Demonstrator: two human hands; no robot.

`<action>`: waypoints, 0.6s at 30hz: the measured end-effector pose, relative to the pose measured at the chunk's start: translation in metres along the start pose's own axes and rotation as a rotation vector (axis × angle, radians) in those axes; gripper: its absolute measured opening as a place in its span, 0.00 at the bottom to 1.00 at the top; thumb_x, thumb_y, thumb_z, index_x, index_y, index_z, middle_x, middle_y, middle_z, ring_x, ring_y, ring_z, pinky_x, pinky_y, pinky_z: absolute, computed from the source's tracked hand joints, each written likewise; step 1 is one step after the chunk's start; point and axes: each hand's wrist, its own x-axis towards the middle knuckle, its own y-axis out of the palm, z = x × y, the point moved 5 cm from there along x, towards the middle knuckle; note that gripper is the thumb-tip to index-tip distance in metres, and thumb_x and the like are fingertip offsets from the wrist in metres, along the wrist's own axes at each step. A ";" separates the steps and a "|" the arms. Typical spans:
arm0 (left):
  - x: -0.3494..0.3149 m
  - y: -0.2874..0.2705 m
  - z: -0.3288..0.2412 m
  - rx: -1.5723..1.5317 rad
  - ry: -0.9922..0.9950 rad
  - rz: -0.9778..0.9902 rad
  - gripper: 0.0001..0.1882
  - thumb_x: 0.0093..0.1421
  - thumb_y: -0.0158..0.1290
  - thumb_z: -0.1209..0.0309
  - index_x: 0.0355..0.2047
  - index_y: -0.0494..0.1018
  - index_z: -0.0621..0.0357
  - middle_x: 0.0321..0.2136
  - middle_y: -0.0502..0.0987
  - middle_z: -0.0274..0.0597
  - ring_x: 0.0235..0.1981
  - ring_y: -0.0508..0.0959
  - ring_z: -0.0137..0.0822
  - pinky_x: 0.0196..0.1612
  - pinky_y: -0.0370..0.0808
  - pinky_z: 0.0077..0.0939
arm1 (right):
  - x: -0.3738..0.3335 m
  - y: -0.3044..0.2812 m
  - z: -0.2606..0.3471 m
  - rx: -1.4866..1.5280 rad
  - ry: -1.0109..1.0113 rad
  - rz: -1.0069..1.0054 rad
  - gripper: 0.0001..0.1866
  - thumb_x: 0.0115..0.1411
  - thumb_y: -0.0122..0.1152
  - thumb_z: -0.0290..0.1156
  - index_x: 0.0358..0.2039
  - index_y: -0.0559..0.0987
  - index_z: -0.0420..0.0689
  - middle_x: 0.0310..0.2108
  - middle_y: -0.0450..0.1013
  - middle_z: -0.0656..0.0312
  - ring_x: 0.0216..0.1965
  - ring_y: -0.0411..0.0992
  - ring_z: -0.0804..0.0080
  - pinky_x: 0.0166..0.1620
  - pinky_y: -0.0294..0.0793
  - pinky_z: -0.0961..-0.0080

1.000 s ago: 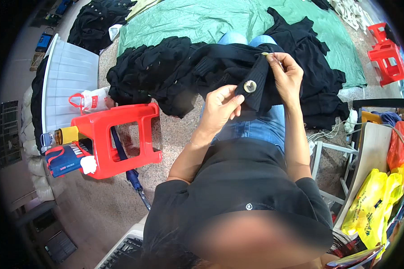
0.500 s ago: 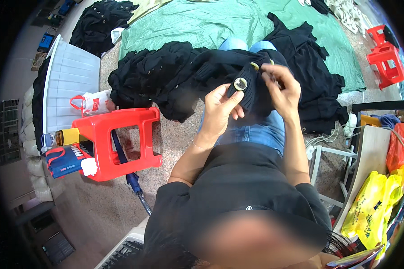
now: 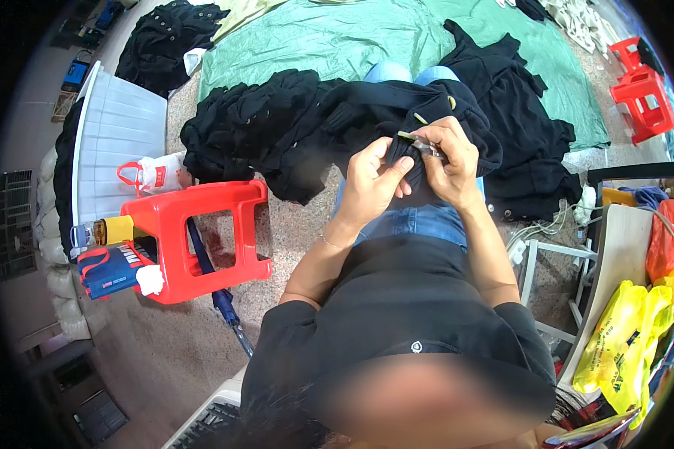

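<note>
A black ribbed knit garment (image 3: 356, 102) with large pale buttons lies across my lap. My left hand (image 3: 373, 178) is closed, pinching the ribbed edge of it between thumb and fingers. Just past that pinch, one button (image 3: 407, 135) is turned almost edge-on. My right hand (image 3: 452, 161) is closed round a small metal cutting tool (image 3: 427, 147) that looks like thread snips, its tip at that button. My right fingers partly hide the tool. Farther along the same edge, a second button (image 3: 421, 118) and a third (image 3: 451, 102) show.
A heap of black garments (image 3: 258, 120) lies to the left, and another black garment (image 3: 513, 112) spreads right on a green sheet (image 3: 307, 37). A red stool (image 3: 195, 193) holding bags and a cup stands left. A table (image 3: 610, 262) with a yellow bag (image 3: 621, 344) is at right.
My right hand has come left and down, bringing the metal tool to the button by my left hand. That button has turned from face-on to nearly edge-on.
</note>
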 end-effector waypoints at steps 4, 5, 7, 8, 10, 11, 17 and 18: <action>-0.002 0.000 -0.011 0.049 0.151 -0.173 0.11 0.62 0.55 0.80 0.45 0.71 0.66 0.30 0.78 0.40 0.19 0.75 0.22 0.19 0.72 0.15 | -0.005 0.007 -0.013 0.155 0.114 -0.071 0.07 0.55 0.60 0.16 0.35 0.78 0.37 0.30 0.71 0.60 0.27 0.69 0.74 0.30 0.67 0.81; 0.000 0.001 -0.012 0.079 0.173 -0.172 0.12 0.61 0.55 0.81 0.46 0.72 0.65 0.31 0.78 0.40 0.19 0.74 0.21 0.20 0.72 0.15 | -0.006 0.007 -0.014 0.156 0.118 -0.070 0.07 0.55 0.60 0.16 0.35 0.78 0.37 0.30 0.71 0.60 0.27 0.69 0.74 0.30 0.67 0.81; 0.001 0.000 -0.010 0.148 0.181 -0.119 0.15 0.61 0.55 0.81 0.49 0.74 0.65 0.35 0.79 0.38 0.21 0.74 0.19 0.21 0.73 0.14 | -0.008 0.009 -0.014 0.183 0.160 -0.044 0.06 0.55 0.61 0.16 0.35 0.79 0.37 0.30 0.71 0.60 0.28 0.69 0.76 0.30 0.67 0.81; 0.002 -0.001 -0.005 0.147 0.181 -0.118 0.15 0.61 0.55 0.81 0.49 0.74 0.65 0.35 0.79 0.38 0.21 0.74 0.19 0.21 0.73 0.14 | -0.010 0.009 -0.015 0.181 0.160 -0.044 0.06 0.55 0.61 0.16 0.35 0.79 0.37 0.30 0.71 0.60 0.28 0.69 0.76 0.30 0.67 0.81; 0.005 -0.004 0.005 0.063 0.175 -0.163 0.13 0.61 0.56 0.81 0.47 0.75 0.66 0.36 0.80 0.38 0.23 0.74 0.18 0.21 0.73 0.13 | -0.012 0.014 -0.021 0.291 0.219 -0.025 0.10 0.57 0.61 0.17 0.40 0.78 0.38 0.31 0.71 0.65 0.30 0.68 0.80 0.34 0.67 0.83; 0.005 -0.004 0.009 0.064 0.175 -0.164 0.13 0.61 0.56 0.81 0.47 0.75 0.66 0.36 0.80 0.38 0.23 0.74 0.18 0.21 0.73 0.13 | -0.012 0.014 -0.020 0.293 0.219 -0.024 0.10 0.57 0.61 0.17 0.40 0.78 0.38 0.31 0.71 0.65 0.30 0.68 0.80 0.34 0.67 0.83; 0.004 -0.008 0.010 0.045 0.163 -0.237 0.12 0.62 0.56 0.79 0.46 0.75 0.66 0.36 0.80 0.37 0.26 0.75 0.18 0.23 0.73 0.12 | -0.025 -0.005 -0.023 0.307 0.370 -0.052 0.11 0.61 0.62 0.28 0.43 0.78 0.40 0.31 0.73 0.67 0.32 0.70 0.82 0.37 0.69 0.84; 0.003 -0.008 0.011 0.031 0.165 -0.240 0.12 0.62 0.56 0.79 0.46 0.75 0.66 0.36 0.80 0.37 0.26 0.76 0.18 0.23 0.73 0.12 | -0.024 -0.009 -0.016 0.170 0.339 -0.008 0.10 0.60 0.63 0.28 0.41 0.79 0.39 0.28 0.73 0.65 0.29 0.71 0.81 0.34 0.69 0.84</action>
